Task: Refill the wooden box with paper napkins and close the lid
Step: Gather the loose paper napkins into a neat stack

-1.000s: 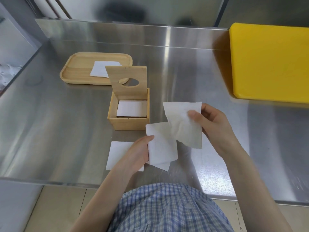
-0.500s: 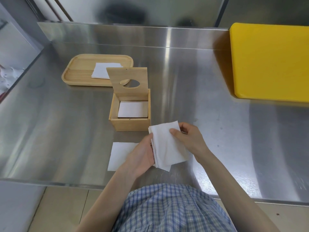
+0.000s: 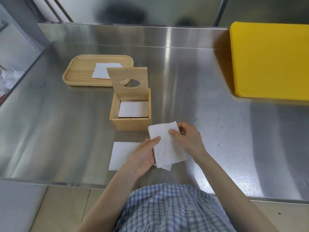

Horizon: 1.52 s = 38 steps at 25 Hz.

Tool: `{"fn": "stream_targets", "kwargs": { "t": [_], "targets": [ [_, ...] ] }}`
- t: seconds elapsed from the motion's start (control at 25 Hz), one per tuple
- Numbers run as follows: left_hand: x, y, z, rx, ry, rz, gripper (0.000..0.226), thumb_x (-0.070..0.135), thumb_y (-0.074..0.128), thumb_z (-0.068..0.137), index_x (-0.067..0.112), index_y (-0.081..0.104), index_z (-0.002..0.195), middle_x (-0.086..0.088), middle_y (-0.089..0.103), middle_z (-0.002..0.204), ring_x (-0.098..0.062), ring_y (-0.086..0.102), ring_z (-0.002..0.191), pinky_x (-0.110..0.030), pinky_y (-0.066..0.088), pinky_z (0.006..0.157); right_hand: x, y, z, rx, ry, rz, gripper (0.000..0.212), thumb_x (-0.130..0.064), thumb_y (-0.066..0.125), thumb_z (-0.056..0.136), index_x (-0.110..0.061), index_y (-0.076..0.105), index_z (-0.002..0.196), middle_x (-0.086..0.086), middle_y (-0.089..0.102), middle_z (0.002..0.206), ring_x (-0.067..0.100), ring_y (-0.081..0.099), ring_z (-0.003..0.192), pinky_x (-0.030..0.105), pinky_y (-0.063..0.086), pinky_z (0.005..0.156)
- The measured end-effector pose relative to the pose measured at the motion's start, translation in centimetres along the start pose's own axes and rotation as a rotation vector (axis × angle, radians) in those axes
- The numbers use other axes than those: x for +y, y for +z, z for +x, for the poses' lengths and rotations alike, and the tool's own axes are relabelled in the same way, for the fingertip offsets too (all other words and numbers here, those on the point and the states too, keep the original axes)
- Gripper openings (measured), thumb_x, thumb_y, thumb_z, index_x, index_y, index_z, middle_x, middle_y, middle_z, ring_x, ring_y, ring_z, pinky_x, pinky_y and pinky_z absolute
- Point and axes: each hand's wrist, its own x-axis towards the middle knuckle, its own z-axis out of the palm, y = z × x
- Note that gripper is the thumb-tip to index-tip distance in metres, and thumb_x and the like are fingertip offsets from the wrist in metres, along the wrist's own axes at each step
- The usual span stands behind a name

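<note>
The square wooden box (image 3: 132, 123) stands open on the steel counter, its lid (image 3: 127, 76) with an oval hole tipped upright at the back. White napkins (image 3: 133, 108) lie inside it. Just in front and to the right, both hands hold a folded white napkin (image 3: 167, 148) above the counter: my left hand (image 3: 142, 156) grips its left edge with the thumb on top, and my right hand (image 3: 189, 139) pinches its upper right part. Another flat napkin (image 3: 121, 153) lies on the counter, partly under my left hand.
A wooden tray (image 3: 78, 76) with a napkin (image 3: 103, 72) on it sits behind and left of the box. A yellow board (image 3: 270, 59) lies at the far right. The counter's front edge (image 3: 50, 180) runs close below the hands.
My right hand folded the open half of the napkin over onto the half held by my left hand, then both hands pressed it flat. The box and other napkins stayed put.
</note>
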Motion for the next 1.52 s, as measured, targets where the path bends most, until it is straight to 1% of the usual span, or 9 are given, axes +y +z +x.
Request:
{"fn": "stream_targets", "kwargs": {
  "t": [0.12, 0.32, 0.44, 0.64, 0.88, 1.08, 1.2, 1.32, 1.52],
  "targets": [
    [-0.3, -0.4, -0.4, 0.046, 0.027, 0.026, 0.025, 0.015, 0.041, 0.097, 0.008, 0.051, 0.119, -0.009, 0.064, 0.107, -0.025, 0.061, 0.099, -0.036, 0.054, 0.080, 0.0, 0.3, -0.2, -0.035, -0.012, 0.009, 0.020, -0.021, 0.058, 0.088, -0.010, 0.064, 0.104, -0.002, 0.062, 0.093, 0.016, 0.057, 0.085, 0.016, 0.043, 0.064],
    [-0.5, -2.1, -1.7, 0.170, 0.036, -0.014, 0.024, 0.018, 0.043, 0.096, 0.010, 0.050, 0.118, -0.011, 0.061, 0.113, -0.029, 0.059, 0.102, -0.043, 0.049, 0.081, 0.6, 0.1, -0.5, -0.027, 0.014, 0.104, 0.011, -0.016, 0.054, 0.090, -0.016, 0.064, 0.086, -0.001, 0.064, 0.077, 0.016, 0.060, 0.076, 0.021, 0.055, 0.070],
    [-0.5, -3.4, -2.5, 0.230, 0.082, -0.093, 0.023, 0.016, 0.042, 0.095, 0.012, 0.051, 0.116, -0.011, 0.060, 0.114, -0.030, 0.057, 0.104, -0.048, 0.046, 0.087, 1.1, 0.8, -0.7, -0.084, -0.064, -0.223, 0.017, -0.019, 0.058, 0.088, -0.012, 0.065, 0.102, 0.002, 0.065, 0.093, 0.014, 0.059, 0.084, 0.017, 0.049, 0.079],
    [-0.4, -4.9, -3.2, 0.271, 0.066, -0.120, 0.026, 0.017, 0.046, 0.094, 0.014, 0.047, 0.119, -0.016, 0.051, 0.129, -0.041, 0.048, 0.119, -0.047, 0.051, 0.073, 1.5, 3.3, -0.8, -0.210, -0.118, -0.692, 0.039, -0.028, 0.058, 0.086, -0.010, 0.053, 0.120, 0.013, 0.049, 0.126, 0.031, 0.043, 0.119, 0.038, 0.042, 0.099],
    [-0.3, -5.7, -3.7, 0.327, 0.085, -0.163, 0.022, 0.017, 0.045, 0.095, 0.014, 0.047, 0.116, -0.016, 0.053, 0.125, -0.030, 0.056, 0.102, -0.048, 0.048, 0.084, 1.4, 4.2, -0.5, -0.247, -0.060, -0.777, 0.038, -0.027, 0.057, 0.086, -0.005, 0.052, 0.116, 0.015, 0.046, 0.127, 0.033, 0.041, 0.121, 0.040, 0.041, 0.100],
    [0.0, -5.0, -4.3, 0.291, 0.101, -0.196, 0.016, 0.014, 0.039, 0.097, 0.016, 0.055, 0.100, -0.008, 0.062, 0.104, -0.027, 0.060, 0.091, -0.038, 0.060, 0.054, 1.5, 4.2, -0.5, -0.237, -0.018, -0.612, 0.032, -0.018, 0.058, 0.083, -0.005, 0.053, 0.112, 0.016, 0.059, 0.117, 0.033, 0.049, 0.113, 0.040, 0.047, 0.092],
    [-0.1, -4.8, -4.4, 0.317, 0.110, -0.195, 0.017, 0.014, 0.040, 0.097, 0.014, 0.053, 0.108, -0.006, 0.063, 0.101, -0.025, 0.060, 0.090, -0.039, 0.056, 0.065, 1.6, 3.9, -0.7, -0.225, -0.024, -0.560, 0.031, -0.017, 0.055, 0.084, -0.008, 0.057, 0.114, 0.015, 0.064, 0.116, 0.033, 0.056, 0.109, 0.039, 0.050, 0.089],
    [-0.2, -4.5, -4.6, 0.383, 0.105, -0.177, 0.013, 0.014, 0.043, 0.096, 0.017, 0.055, 0.096, -0.006, 0.061, 0.099, -0.023, 0.059, 0.089, -0.038, 0.047, 0.076, 1.1, 2.3, -1.0, -0.165, -0.031, -0.452, 0.027, -0.018, 0.053, 0.088, -0.006, 0.059, 0.111, 0.013, 0.065, 0.113, 0.030, 0.058, 0.103, 0.034, 0.047, 0.083],
    [-0.2, -4.0, -4.8, 0.420, 0.069, -0.207, 0.009, 0.015, 0.046, 0.095, 0.015, 0.053, 0.101, -0.007, 0.061, 0.101, -0.023, 0.059, 0.091, -0.038, 0.047, 0.081, -1.0, -0.7, -2.1, -0.066, -0.112, -0.288, 0.012, -0.017, 0.051, 0.091, -0.008, 0.058, 0.096, 0.000, 0.056, 0.088, 0.014, 0.050, 0.075, 0.006, 0.038, 0.053]
  ]
}}
